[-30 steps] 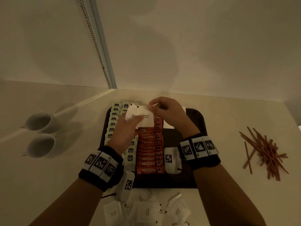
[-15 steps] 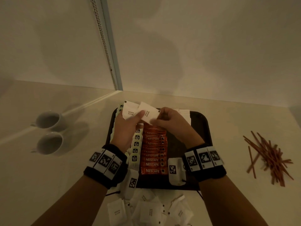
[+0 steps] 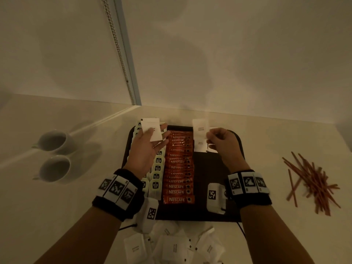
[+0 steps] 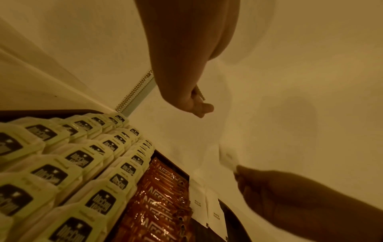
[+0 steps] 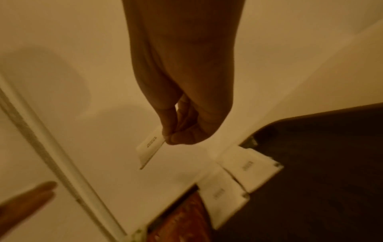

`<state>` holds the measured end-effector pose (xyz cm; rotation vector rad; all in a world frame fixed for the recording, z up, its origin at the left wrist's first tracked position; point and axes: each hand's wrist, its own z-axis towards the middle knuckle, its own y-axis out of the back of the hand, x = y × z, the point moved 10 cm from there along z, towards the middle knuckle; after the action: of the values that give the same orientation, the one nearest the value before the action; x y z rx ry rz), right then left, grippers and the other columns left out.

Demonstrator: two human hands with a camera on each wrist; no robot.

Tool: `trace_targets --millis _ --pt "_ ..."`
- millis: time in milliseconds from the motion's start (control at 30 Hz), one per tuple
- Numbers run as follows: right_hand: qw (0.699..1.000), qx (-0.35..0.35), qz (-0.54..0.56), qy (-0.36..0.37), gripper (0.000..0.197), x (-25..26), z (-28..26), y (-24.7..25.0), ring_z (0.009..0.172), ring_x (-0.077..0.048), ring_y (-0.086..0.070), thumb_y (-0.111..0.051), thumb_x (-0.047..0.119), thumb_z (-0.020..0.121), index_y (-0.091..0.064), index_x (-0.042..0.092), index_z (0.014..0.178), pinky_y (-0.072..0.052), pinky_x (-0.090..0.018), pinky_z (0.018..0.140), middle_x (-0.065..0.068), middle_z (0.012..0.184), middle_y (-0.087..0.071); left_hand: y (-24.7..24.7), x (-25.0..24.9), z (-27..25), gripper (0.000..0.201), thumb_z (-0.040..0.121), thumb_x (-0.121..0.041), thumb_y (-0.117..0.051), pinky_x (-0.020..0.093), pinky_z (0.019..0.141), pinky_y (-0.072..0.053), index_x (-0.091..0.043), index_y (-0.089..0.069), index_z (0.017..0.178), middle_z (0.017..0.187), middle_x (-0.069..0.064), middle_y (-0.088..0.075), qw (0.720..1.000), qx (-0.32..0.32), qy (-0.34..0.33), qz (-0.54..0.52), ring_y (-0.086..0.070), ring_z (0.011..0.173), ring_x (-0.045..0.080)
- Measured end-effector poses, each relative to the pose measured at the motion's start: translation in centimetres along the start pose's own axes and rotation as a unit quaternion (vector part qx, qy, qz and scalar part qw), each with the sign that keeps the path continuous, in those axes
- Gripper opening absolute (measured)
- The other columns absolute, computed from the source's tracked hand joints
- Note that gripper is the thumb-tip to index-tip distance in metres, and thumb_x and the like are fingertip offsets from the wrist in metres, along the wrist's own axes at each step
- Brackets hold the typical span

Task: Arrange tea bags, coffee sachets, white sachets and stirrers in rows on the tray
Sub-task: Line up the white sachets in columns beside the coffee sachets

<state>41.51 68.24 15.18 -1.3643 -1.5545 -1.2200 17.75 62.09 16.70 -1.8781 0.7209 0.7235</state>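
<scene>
- dark tray sits on the pale desk, near its middle, its far edge toward the back wall.
- tea bags fill rows along the tray's left edge; the left wrist view shows them tightly overlapped with dark labels up.
- orange coffee sachets lie in one overlapped column just right of the tea bags, running from the tray's far edge to its near edge.
- two placed white sachets lie side by side at the tray's far edge, touching the coffee column's right side.
- left hand is raised over the tea bags with palm up and fingers mostly straight, its thumb pinning a white sachet against the fingers.
- right hand hangs above the tray's far right part, fingers curled, thumb and forefinger pinching a second white sachet by its edge so it stands upright.
- loose white sachets are heaped on the desk just off the tray's near edge.
- reddish stirrers lie in a scattered pile near the desk's right edge, well apart from the tray.
- two white cups stand near the desk's left edge.
</scene>
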Motion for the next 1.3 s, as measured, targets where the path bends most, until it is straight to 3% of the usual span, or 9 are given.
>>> trace_targets --millis 133,367,500,633,800,967,1100,1200,1300 --pt "0.995 -0.056 -0.065 -0.051 0.012 -4.9 0.4 1.9 0.074 -0.009 -0.060 -0.059 0.010 0.090 -0.060 0.008 0.101 -0.052 -0.020 0.066 -0.003 0.089 -0.063 0.3 0.2 0.1 0.029 0.103 -0.017 -0.034 0.025 0.071 -0.056 -0.014 -0.045 0.130 0.110 0.007 -0.069 1.000 -0.004 -0.011 0.010 -0.069 0.098 0.024" --pt "0.987 -0.050 -0.074 -0.130 0.022 -10.2 0.5 1.3 0.084 -0.015 -0.060 -0.059 0.009 0.090 -0.060 0.005 0.112 -0.053 -0.040 0.090 0.007 0.085 -0.057 0.7 0.2 0.1 0.025 0.101 -0.014 -0.042 0.021 0.065 -0.055 -0.012 -0.052 0.124 0.101 0.008 -0.067 0.999 -0.023 -0.019 0.038 -0.068 0.081 0.019" --pt "0.986 -0.054 -0.106 -0.115 0.023 -10.0 1.1 1.2 0.088 -0.016 -0.060 -0.059 0.012 0.090 -0.061 0.007 0.113 -0.052 -0.040 0.091 0.009 0.085 -0.056 0.8 0.5 0.0 0.028 0.101 -0.015 -0.043 0.021 0.062 -0.055 -0.009 -0.049 0.127 0.103 0.010 -0.067 0.999 -0.037 0.002 -0.020 -0.069 0.086 0.026" --pt "0.982 -0.076 -0.128 -0.119 0.027 -10.2 1.7 1.4 0.096 -0.019 -0.062 -0.060 0.013 0.090 -0.061 0.008 0.116 -0.053 -0.036 0.090 -0.004 0.107 -0.061 0.9 0.8 0.0 0.028 0.101 -0.016 -0.043 0.023 0.062 -0.056 -0.008 -0.050 0.126 0.090 0.009 -0.072 0.997 -0.048 0.021 -0.052 -0.070 0.085 0.028" --pt "0.972 -0.102 -0.185 -0.104 0.025 -10.5 2.2 1.7 0.102 -0.021 -0.062 -0.062 0.017 0.088 -0.063 0.008 0.112 -0.052 -0.039 0.092 -0.008 0.111 -0.064 0.7 0.8 -0.1 0.017 0.101 -0.014 -0.042 0.022 0.063 -0.056 -0.011 -0.056 0.111 0.082 0.006 -0.075 0.998 -0.034 0.016 -0.047 -0.069 0.086 0.028" --pt "0.966 -0.118 -0.214 -0.085 0.014 -10.2 2.3 1.8 0.095 -0.020 -0.063 -0.064 0.015 0.086 -0.062 0.009 0.099 -0.054 -0.037 0.088 -0.009 0.102 -0.065 0.6 0.9 0.0 0.022 0.098 -0.009 -0.045 0.022 0.065 -0.056 -0.008 -0.055 0.118 0.089 0.009 -0.073 1.000 -0.020 0.011 -0.020 -0.068 0.088 0.029" --pt "0.968 -0.119 -0.213 -0.058 0.011 -8.3 1.7 1.6 0.091 -0.018 -0.061 -0.063 0.016 0.087 -0.056 0.011 0.093 -0.053 -0.029 0.080 -0.007 0.100 -0.062 0.2 0.9 0.0 0.024 0.096 -0.001 -0.047 0.018 0.066 -0.054 -0.005 -0.053 0.119 0.110 0.011 -0.063 0.998 -0.004 -0.005 0.055 -0.065 0.094 0.025" --pt "0.985 -0.071 -0.155 0.035 0.014 -2.9 0.7 -0.7 0.082 -0.010 -0.055 -0.061 0.026 0.090 -0.057 0.014 0.093 -0.045 -0.018 0.069 0.004 0.090 -0.060 0.0 0.9 0.1 0.019 0.093 0.001 -0.052 0.018 0.068 -0.054 -0.011 -0.060 0.106 0.109 0.009 -0.063 0.991 0.005 -0.011 0.133 -0.064 0.088 0.018" --pt "0.991 0.074 -0.035 0.101 0.020 3.4 -1.1 -4.7 0.086 -0.011 -0.060 -0.057 0.033 0.091 -0.060 0.018 0.103 -0.050 -0.024 0.071 0.006 0.094 -0.061 -0.6 1.3 0.1 0.024 0.090 0.001 -0.057 0.017 0.067 -0.053 -0.008 -0.063 0.111 0.096 0.006 -0.068 0.978 0.025 -0.004 0.208 -0.062 0.075 0.012"
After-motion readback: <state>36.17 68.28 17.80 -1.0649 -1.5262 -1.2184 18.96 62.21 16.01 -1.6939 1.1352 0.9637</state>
